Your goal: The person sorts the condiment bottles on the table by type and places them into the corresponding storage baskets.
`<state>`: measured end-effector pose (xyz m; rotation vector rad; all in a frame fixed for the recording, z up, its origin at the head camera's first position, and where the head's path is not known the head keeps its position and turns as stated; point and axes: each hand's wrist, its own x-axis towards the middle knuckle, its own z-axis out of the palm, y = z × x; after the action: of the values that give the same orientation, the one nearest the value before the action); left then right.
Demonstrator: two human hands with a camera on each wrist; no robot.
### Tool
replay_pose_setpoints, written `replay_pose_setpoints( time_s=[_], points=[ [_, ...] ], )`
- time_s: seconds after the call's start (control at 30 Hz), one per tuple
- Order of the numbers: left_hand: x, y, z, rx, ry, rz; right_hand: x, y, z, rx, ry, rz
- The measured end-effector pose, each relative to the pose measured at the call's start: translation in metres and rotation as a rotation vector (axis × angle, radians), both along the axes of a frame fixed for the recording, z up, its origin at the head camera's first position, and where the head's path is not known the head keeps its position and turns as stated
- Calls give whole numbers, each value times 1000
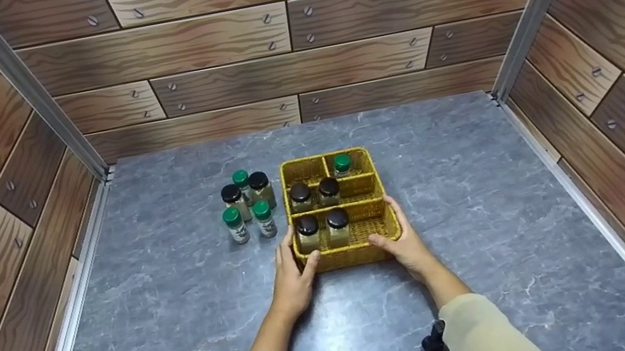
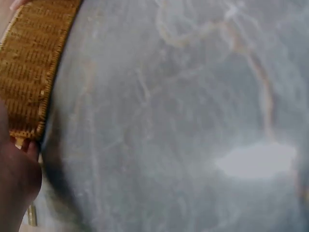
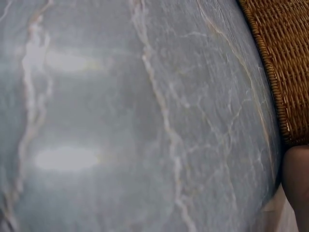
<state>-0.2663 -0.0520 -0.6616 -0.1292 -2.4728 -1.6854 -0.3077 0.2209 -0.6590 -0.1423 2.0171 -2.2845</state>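
Note:
A yellow-brown woven basket with compartments sits on the grey table. My left hand grips its front left corner, thumb over the front rim. At the front right corner, my right hand holds it the same way. Two black-capped spice jars, one of them the left jar, stand in the front compartment. Two more, including this jar, are in the middle one. A green-capped jar occupies the back right compartment. The wrist views show only basket wall and part of each hand.
Left of the basket stand several loose spice jars, some with green caps and some with black caps. Wood-patterned walls enclose the marbled table at the back and both sides, with metal rails along the side edges.

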Motion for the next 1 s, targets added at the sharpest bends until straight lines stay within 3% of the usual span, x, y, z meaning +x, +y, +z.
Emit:
replay_pose_setpoints(
  time_s=[0.2, 0.33, 0.57, 0.77, 1.0],
  points=[
    [3, -1, 8, -73, -14, 0, -1, 0, 0, -2, 19, -5],
    [8, -4, 7, -125, -1, 3, 1, 0, -2, 0, 25, -10],
    [15, -18, 2, -68, 70, 27, 1, -2, -2, -25, 30, -10],
    [19, -40, 1, -14, 106, 116, 1, -4, -3, 46, 29, -26],
    [10, -71, 9, 16, 143, 250, 2, -2, -2, 36, 25, -37]
  ],
)
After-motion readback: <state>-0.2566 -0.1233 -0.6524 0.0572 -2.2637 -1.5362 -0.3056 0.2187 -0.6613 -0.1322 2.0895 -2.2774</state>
